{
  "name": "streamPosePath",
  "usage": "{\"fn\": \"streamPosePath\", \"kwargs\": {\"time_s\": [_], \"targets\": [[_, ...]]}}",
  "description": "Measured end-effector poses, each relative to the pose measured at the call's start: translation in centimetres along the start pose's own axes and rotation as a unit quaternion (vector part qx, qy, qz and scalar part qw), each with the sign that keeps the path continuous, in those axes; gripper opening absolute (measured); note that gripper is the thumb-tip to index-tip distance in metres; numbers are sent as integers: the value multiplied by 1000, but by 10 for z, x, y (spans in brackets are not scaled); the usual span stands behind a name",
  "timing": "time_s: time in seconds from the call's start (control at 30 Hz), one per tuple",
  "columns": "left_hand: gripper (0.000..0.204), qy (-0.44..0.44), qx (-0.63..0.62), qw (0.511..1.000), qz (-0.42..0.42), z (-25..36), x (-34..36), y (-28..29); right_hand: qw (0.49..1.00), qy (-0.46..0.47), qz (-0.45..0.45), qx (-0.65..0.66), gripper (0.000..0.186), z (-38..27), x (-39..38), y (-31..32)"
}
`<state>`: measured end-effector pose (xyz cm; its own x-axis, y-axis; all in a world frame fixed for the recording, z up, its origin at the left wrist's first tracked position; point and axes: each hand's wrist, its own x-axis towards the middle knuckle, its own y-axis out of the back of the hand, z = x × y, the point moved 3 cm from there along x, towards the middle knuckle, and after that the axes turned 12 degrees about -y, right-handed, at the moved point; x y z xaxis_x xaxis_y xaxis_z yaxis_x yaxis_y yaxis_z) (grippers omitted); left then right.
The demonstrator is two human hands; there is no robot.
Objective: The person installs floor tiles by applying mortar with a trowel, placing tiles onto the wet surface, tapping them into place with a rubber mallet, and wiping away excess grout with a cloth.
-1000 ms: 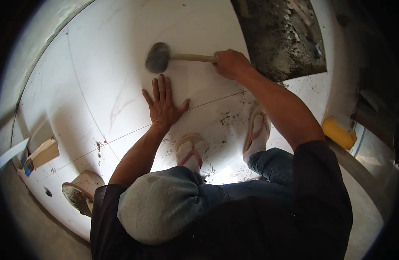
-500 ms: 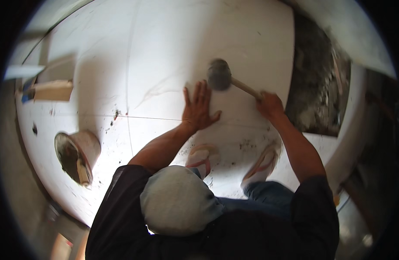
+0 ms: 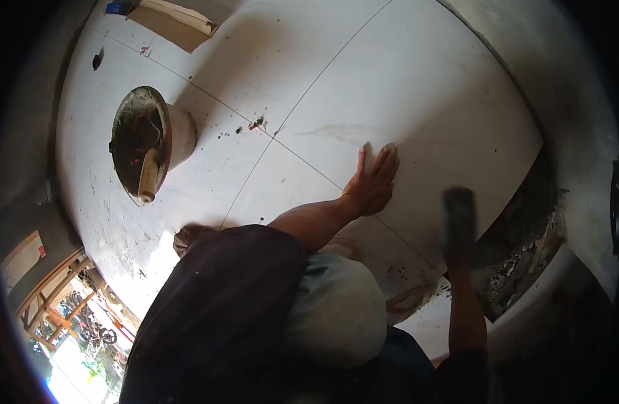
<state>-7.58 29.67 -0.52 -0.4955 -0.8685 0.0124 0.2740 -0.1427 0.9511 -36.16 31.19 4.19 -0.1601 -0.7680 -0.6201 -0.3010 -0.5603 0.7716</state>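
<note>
My left hand [image 3: 375, 182] lies flat on a large white floor tile [image 3: 444, 114], its fingers pointing away from me and slightly apart. The hand is just beyond a joint line between tiles. My right hand [image 3: 459, 261] is closed on a mallet [image 3: 459, 215] with a dark, thick head. That head is smeared by motion and raised over the tile, right of my left hand. The mallet's handle is mostly hidden behind the head and hand.
A mortar-stained bucket [image 3: 183, 138] with a wooden-handled tool [image 3: 148, 176] stands at the left. Beyond it lies an open cardboard box [image 3: 168, 25]. Crumbs of debris [image 3: 257, 124] dot a tile crossing. At the right, rough untiled ground [image 3: 525, 249] borders the tile near a wall.
The view has swung, so the bucket and box appear higher. My right hand has brought the mallet nearer me, its head now upright in view. My left hand stays flat on the tile.
</note>
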Motion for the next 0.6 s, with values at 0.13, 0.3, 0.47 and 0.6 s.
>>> {"fn": "streamPosePath", "kwargs": {"time_s": [0.13,0.3,0.47,0.6], "targets": [[60,-1,0,1000,15,10,1,-2,981,70,132,-126,28,22,0,7],[60,4,-2,1000,16,1,-4,-7,993,-17,41,-110,24,3,10,8],[59,-13,-7,1000,15,3,2,-4,943,255,214,-30,25,42,-6,-6],[60,1,1,1000,10,-6,-4,-3,982,133,120,57,23,9,-3,10]]}}
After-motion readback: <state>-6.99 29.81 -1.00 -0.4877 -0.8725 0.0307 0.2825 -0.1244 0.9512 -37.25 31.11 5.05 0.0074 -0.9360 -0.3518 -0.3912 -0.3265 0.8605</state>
